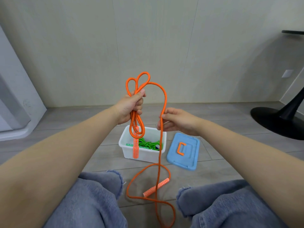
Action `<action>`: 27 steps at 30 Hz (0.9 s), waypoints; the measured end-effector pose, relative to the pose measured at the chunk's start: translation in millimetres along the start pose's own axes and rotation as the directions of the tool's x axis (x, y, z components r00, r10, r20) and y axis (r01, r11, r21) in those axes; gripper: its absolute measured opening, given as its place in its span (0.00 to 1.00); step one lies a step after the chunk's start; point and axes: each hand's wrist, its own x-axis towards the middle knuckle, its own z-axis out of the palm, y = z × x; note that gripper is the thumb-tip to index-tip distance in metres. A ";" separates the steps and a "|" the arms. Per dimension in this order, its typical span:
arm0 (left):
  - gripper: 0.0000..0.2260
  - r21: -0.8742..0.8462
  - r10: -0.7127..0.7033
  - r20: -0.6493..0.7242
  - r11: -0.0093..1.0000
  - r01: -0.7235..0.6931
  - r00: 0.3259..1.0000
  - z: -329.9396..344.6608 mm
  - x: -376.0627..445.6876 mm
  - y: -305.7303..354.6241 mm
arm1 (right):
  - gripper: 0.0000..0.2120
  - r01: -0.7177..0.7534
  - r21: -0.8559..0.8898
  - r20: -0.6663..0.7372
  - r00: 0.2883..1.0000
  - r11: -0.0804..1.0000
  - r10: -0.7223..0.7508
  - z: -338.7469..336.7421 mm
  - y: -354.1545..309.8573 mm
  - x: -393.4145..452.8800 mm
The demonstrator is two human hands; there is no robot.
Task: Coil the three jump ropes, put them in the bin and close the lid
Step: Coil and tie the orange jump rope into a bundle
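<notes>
Slack from the orange rope (165,102) loops on the floor by my knees, soft and light, with one handle (156,187) trailing. My right hand (176,121) pinches the strand loosely; my left hand (131,106) fists the finished loops above the bin (142,155). I'd feed hand over hand, gripping rope, not handle. The green rope (148,143) lies inside; the lid (183,151) sits beside.

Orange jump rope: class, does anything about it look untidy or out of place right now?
Yes. Only part of the orange braided jump rope is looped in the left hand; the rest trails past the right hand onto the grey floor, one handle lying there.
</notes>
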 end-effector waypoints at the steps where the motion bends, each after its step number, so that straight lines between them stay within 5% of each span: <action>1: 0.09 0.010 -0.008 -0.013 1.000 0.008 1.000 0.3 0.5 -1.3 | 0.03 0.031 0.002 -0.036 0.999 1.000 -0.031 2.3 -2.8 0.0; 8: 0.09 0.034 -0.070 0.024 0.997 0.069 0.997 -0.8 -0.3 -5.1 | 0.07 0.230 -0.298 -0.171 0.942 0.926 -0.289 22.6 -9.4 6.0; 20: 0.11 0.260 -0.141 0.373 0.965 0.043 0.917 -0.5 -1.3 -9.7 | 0.06 0.128 -0.288 -0.143 0.974 0.949 -0.175 32.8 -11.6 4.5; 27: 0.10 0.215 -0.074 0.223 0.976 0.025 0.972 7.9 -2.6 -13.5 | 0.11 -0.005 -0.171 -0.075 0.997 0.985 -0.008 30.1 -10.2 4.2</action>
